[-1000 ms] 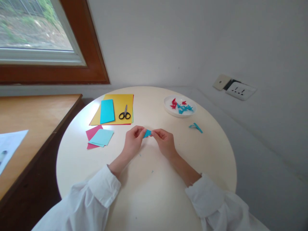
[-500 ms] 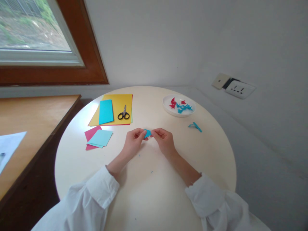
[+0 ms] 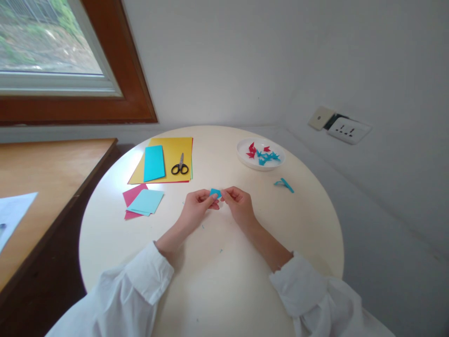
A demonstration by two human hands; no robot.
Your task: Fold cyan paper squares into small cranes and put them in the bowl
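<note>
A small blue piece of paper (image 3: 215,192) is pinched between both hands above the middle of the round cream table (image 3: 308,224). My left hand (image 3: 195,209) has its fingers closed on the piece's left side. My right hand (image 3: 238,205) is closed on its right side. Both wrists rest low over the tabletop, in white sleeves.
Black-handled scissors (image 3: 180,166) lie on a yellow sheet (image 3: 175,150) beside a blue strip (image 3: 153,162). Pink and light blue sheets (image 3: 143,202) lie to the left. A white dish (image 3: 245,157) holds several red and blue folded bits; blue scraps (image 3: 285,185) lie near it. A wooden desk (image 3: 45,187) stands left.
The hands have shifted slightly and turned the blue piece a little between the fingertips; it now sits a bit higher. Everything else on the table is unchanged.
</note>
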